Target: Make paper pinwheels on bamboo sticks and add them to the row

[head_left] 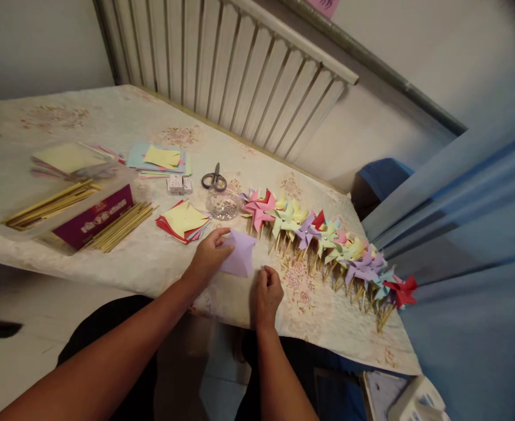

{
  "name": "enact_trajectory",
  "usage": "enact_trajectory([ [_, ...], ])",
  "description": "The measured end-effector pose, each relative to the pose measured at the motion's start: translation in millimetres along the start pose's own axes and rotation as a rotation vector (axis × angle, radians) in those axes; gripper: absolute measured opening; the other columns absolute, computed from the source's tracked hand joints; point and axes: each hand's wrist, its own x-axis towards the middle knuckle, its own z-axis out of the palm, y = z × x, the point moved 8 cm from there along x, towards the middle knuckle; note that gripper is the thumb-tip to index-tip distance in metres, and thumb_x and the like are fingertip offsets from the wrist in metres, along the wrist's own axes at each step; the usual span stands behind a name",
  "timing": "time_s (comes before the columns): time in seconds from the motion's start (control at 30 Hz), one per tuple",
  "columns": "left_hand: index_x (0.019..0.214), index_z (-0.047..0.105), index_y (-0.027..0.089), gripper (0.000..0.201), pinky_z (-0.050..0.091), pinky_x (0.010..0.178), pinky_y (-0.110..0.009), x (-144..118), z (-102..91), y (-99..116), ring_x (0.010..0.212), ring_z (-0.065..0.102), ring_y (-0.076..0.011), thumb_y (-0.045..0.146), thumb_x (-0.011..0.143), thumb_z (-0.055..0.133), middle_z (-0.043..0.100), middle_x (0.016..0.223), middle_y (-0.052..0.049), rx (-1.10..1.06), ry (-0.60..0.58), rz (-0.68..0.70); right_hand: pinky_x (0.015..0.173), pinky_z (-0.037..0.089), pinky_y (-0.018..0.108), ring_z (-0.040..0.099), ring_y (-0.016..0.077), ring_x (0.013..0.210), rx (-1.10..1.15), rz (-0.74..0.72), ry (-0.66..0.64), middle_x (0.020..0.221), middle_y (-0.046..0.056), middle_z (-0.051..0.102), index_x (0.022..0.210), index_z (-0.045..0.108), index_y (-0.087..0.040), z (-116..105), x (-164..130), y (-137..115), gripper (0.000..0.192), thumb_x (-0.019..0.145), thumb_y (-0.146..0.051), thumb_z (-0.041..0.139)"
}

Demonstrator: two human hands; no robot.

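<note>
The left hand (208,252) pinches the upper left edge of a pale lilac square of paper (239,257) that lies flat on the floral-patterned tablecloth (161,263) near the table's front edge. The right hand (265,292) rests just beside the sheet's lower right corner, its fingers curled down; whether they actually grip the corner I cannot tell from this angle.

To fold or crease such a sheet cleanly, it seems best to keep one hand pinning the paper flat while the other brings corner to corner, then run a fingertip along the fold.

Just behind the sheet lies a small stack of red and yellow paper squares (182,221), and to the right runs a long row of finished pastel paper pinwheels on wooden sticks (327,240). Farther back sit grey-handled scissors (214,178) and a clear dish of small pins or beads (223,207). To the left, bundles of wooden sticks (121,225) flank a magenta box (94,222); its gold lettering is too small to read.
</note>
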Motion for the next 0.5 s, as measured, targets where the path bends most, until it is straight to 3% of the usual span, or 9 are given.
enact_trajectory([
  [0.2,0.103,0.060,0.017,0.042,0.051,0.064,-0.027,13.0,26.9,12.3,0.072,0.066,-0.0165,0.030,0.063,0.067,0.070,0.085,-0.001,-0.126,-0.073,-0.046,0.065,0.049,0.027,0.063,0.0166,0.070,0.330,0.109,-0.157,0.083,0.005,0.072,0.099,0.071,-0.015,13.5,11.6,-2.0,0.047,0.089,-0.056,0.051],
  [0.37,0.097,0.061,0.017,0.039,0.051,0.064,-0.027,29.7,18.6,-2.2,0.068,0.065,-0.0160,0.027,0.060,0.069,0.070,0.080,0.001,-0.203,-0.069,-0.105,0.068,0.054,0.031,0.070,0.0213,0.084,0.605,0.133,-0.326,0.094,0.010,0.076,0.103,0.072,-0.015,35.3,23.6,-23.1,0.061,0.089,-0.068,0.044],
  [0.5,0.095,0.061,0.017,0.037,0.051,0.066,-0.027,37.8,9.2,-8.1,0.068,0.065,-0.0158,0.024,0.060,0.069,0.070,0.078,0.002,-0.216,-0.067,-0.112,0.071,0.055,0.032,0.069,0.0206,0.079,0.652,0.139,-0.437,0.088,0.007,0.077,0.093,0.072,-0.016,55.4,32.0,-42.1,0.047,0.082,-0.061,0.062],
])
